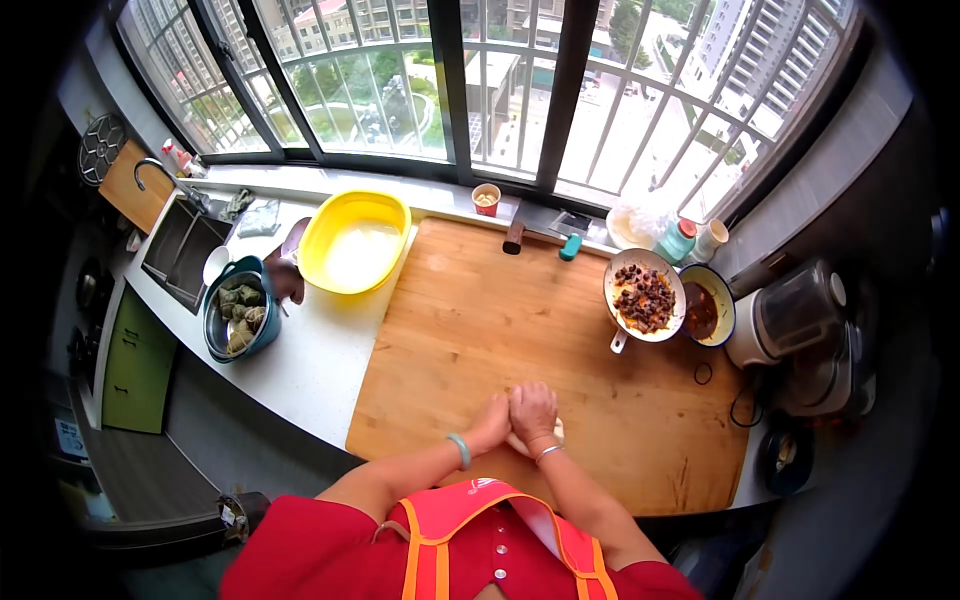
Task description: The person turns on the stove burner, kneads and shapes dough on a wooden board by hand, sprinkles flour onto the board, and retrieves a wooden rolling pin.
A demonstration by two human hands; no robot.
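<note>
Near the front edge of the wooden board (470,330), my left hand (490,424) and my right hand (534,408) are pressed together over a pale piece of dough (557,431). Only bits of the dough show, beside and below my right hand. The fingers of both hands are curled and closed on it. A green bangle circles my left wrist and a thin bracelet my right. To the right on the board stands a white pan (640,300) with dark, chunky filling.
Left of the board are a yellow basin (356,240), a teal bucket (222,350) of wrapped green bundles and a sink (180,250). A cleaver (535,218) and paper cup (486,201) lie along the back. An enamel bowl (708,305) and appliance (790,318) stand right.
</note>
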